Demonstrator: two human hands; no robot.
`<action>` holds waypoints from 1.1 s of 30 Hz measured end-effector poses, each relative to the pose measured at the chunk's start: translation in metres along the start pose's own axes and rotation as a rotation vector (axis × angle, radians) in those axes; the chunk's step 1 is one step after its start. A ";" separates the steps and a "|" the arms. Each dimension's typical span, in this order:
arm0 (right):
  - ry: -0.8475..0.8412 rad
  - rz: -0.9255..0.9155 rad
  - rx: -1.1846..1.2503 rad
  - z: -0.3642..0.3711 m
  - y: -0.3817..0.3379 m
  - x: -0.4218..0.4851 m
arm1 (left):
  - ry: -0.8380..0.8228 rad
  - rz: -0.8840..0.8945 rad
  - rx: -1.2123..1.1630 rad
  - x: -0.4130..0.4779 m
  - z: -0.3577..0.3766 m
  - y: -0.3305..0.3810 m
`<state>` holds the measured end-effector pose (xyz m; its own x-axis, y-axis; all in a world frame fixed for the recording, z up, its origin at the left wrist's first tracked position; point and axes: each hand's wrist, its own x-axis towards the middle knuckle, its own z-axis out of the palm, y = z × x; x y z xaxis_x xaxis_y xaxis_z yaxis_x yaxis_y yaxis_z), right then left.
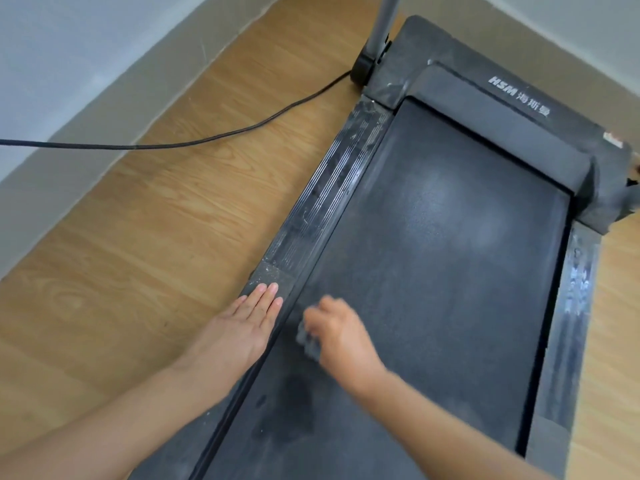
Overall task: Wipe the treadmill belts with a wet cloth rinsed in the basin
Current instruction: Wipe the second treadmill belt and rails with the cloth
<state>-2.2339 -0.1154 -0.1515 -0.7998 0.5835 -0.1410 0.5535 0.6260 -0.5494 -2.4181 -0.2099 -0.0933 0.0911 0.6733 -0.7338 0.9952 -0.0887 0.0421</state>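
Treadmill belt (433, 254): near-left part dark and damp, judged wiped; pale dusty haze beyond it, judged still to do.
Cloth (306, 339): grey, at the belt's left edge, right hand (341, 332) grip curled round it.
Left hand (242, 327): grip flat, fingers together, on side rail (322, 209) left of the belt.

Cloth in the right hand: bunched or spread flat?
Bunched: the cloth is a small wad gripped under the right hand on the belt.
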 end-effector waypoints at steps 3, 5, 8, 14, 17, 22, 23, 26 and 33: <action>-0.095 -0.059 -0.033 -0.005 0.004 -0.004 | 0.012 0.001 -0.018 0.000 -0.002 0.001; 0.008 0.039 -0.037 -0.026 0.024 0.032 | -0.007 0.009 -0.030 0.000 -0.005 0.001; 0.188 0.360 0.000 -0.074 0.073 0.118 | 0.031 0.016 -0.031 0.000 -0.006 0.003; 0.252 0.515 -0.064 -0.093 0.084 0.172 | 0.119 0.017 -0.021 0.002 0.016 -0.007; 0.241 0.326 -0.035 -0.046 0.039 0.107 | 0.113 0.031 -0.085 0.001 0.022 -0.015; 0.036 0.128 0.001 0.031 -0.029 0.010 | 0.127 0.092 -0.153 0.001 0.019 -0.020; 0.007 0.100 0.007 0.041 -0.033 0.001 | 0.130 0.092 -0.206 0.004 0.015 -0.024; -0.023 0.082 -0.006 0.039 -0.035 -0.007 | 0.385 -0.002 -0.437 0.012 -0.003 -0.035; 0.368 0.687 0.942 -0.047 -0.009 -0.009 | 0.799 0.079 -0.888 0.053 -0.025 -0.010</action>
<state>-2.2204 -0.1022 -0.1068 -0.2095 0.8524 -0.4790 0.3278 -0.4003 -0.8557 -2.4223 -0.1545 -0.1155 -0.1626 0.9824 -0.0924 0.6345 0.1758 0.7527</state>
